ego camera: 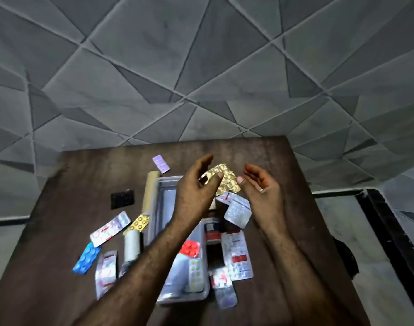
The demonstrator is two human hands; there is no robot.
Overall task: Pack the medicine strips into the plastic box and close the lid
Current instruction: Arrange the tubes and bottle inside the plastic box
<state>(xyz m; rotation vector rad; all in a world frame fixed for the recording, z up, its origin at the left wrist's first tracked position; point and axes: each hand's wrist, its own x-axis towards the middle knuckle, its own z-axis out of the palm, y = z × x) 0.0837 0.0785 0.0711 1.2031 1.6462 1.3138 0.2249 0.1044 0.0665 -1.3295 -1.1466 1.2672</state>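
Note:
A clear plastic box (153, 216) stands open in the middle of the brown table (60, 231), with a red strip (189, 248) and a pale green strip (195, 272) inside. Above its far end my left hand (195, 194) pinches a crumpled gold strip (226, 182) between thumb and fingers. My right hand (260, 184) hovers just right of it, fingers apart, its thumb close to the strip's edge. Loose strips lie around: purple (161, 164), black (122, 198), yellow (138, 224), blue (87, 258) and several silver ones (237, 211). My left forearm hides part of the box.
A beige roll (150, 191) lies along the box's left wall and a white tube (131, 245) sits nearer me. A dark bottle with a red label (212, 229) lies right of the box. The table's right edge (319, 231) drops to the floor.

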